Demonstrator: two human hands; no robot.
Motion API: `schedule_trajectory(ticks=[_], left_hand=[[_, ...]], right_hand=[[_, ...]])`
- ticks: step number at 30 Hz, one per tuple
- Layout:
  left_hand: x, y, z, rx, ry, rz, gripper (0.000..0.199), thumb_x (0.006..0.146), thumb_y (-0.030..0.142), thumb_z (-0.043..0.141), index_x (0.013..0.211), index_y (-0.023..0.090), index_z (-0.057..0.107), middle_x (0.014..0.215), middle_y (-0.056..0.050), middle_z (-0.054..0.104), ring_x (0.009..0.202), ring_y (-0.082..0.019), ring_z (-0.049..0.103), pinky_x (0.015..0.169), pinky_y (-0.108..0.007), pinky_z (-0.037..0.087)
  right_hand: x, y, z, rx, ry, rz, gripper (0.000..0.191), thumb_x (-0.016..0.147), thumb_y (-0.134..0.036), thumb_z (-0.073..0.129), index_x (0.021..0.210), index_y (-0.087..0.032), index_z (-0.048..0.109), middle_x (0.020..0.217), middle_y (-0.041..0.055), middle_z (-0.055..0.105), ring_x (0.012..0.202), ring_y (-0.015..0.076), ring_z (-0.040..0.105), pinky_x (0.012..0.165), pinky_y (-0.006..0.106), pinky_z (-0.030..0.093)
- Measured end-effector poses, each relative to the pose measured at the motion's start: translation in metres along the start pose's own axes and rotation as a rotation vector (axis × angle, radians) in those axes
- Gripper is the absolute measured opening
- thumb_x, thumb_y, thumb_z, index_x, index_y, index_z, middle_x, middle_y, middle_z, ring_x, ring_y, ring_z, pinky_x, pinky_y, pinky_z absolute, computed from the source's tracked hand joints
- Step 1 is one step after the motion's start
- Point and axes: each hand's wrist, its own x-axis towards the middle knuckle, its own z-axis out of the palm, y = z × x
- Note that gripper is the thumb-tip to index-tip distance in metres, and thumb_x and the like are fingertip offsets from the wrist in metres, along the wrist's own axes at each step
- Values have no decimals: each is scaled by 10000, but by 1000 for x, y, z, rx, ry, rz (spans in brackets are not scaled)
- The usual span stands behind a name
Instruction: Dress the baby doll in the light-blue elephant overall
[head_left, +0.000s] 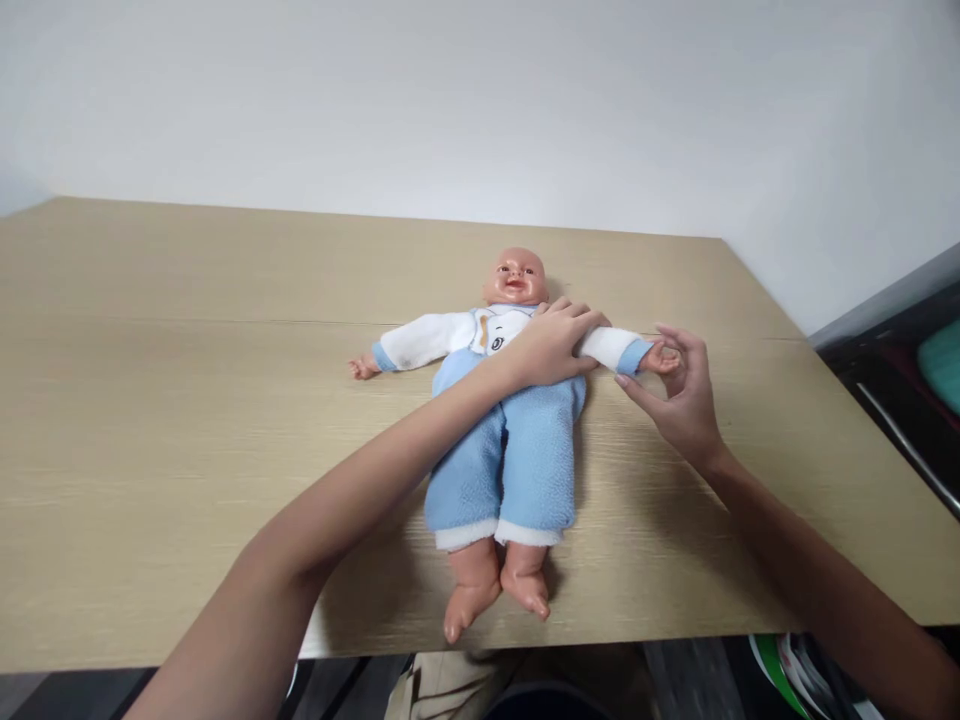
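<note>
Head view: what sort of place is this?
An indoor room, perhaps in a home or office; I can't tell which. A light wood-look table stands by a plain pale wall, with a clothed baby doll lying on it.

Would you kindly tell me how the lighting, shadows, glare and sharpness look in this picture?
Head view: soft, fairly even light on the table; head view: diffuse shadows beside the doll and below the right hand; head view: small glossy highlights on the doll's head; head view: the doll fairly sharp, things below the near table edge softer.
</note>
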Motion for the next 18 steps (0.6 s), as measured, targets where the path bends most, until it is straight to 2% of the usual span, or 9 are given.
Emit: schedule_trajectory(ticks=[2, 3, 6, 8, 10, 12, 14, 18], left_hand=[[-5, -6, 2, -85, 108, 0, 487, 979, 336, 722, 1418, 126, 721, 1357, -188, 765, 1221, -381, 675, 1083, -532, 519], [-6, -9, 2, -137, 166, 0, 498, 975, 356, 740, 1416, 126, 721, 1356, -187, 768, 1216, -372, 681, 1099, -525, 520], [-10, -17, 4, -312, 319, -5, 497, 966, 421, 786, 1382, 156, 727, 1355, -163, 784, 1230, -344, 699, 1133, -494, 531], [-13, -19, 4, -442, 398, -20, 494, 971, 488, 806, 1342, 171, 729, 1332, -150, 792, 1229, -330, 715, 1117, -475, 553], [-16, -22, 3, -576, 459, -46, 521, 975, 564, 820, 1318, 186, 720, 1321, -143, 787, 1233, -322, 729, 1104, -467, 573], [-19, -25, 2, -692, 498, -72, 561, 969, 633, 829, 1321, 214, 704, 1323, -130, 777, 1260, -324, 737, 1109, -479, 588], [-22, -30, 2, -777, 540, -95, 610, 954, 694, 834, 1344, 248, 689, 1338, -114, 763, 1316, -335, 729, 1131, -501, 594], [-27, -41, 1, -892, 711, -177, 690, 893, 792, 869, 1316, 271, 707, 1383, -93, 757, 1366, -338, 714, 1217, -524, 571]], right_hand=[[-7, 8, 4, 91, -27, 92, 1011, 856, -512, 996, 1677, -359, 427, 1687, 156, 552, 1251, 303, 782, 1128, 536, 677], [-9, 12, 6, 100, -67, 135, 1037, 855, -526, 997, 1692, -368, 405, 1717, 165, 530, 1245, 309, 786, 1123, 552, 681], [-13, 19, 13, 36, -267, 179, 896, 922, -569, 934, 1663, -320, 496, 1644, 188, 625, 1354, 372, 747, 1180, 631, 637], [-13, 18, 20, -16, -407, 113, 759, 999, -570, 849, 1643, -290, 561, 1588, 191, 682, 1452, 401, 695, 1272, 688, 547], [-11, 12, 30, -35, -493, 40, 678, 1059, -561, 762, 1650, -281, 581, 1612, 191, 673, 1521, 409, 642, 1337, 707, 464], [-8, 4, 43, -6, -539, 37, 588, 1111, -554, 666, 1625, -274, 609, 1608, 183, 675, 1529, 396, 623, 1348, 683, 448], [-3, -4, 56, 70, -548, 100, 497, 1141, -559, 597, 1540, -270, 661, 1532, 165, 715, 1465, 372, 650, 1304, 630, 495], [8, -14, 83, 310, -465, 253, 425, 1114, -672, 618, 1270, -284, 695, 1249, 90, 770, 1205, 293, 696, 1083, 470, 597]])
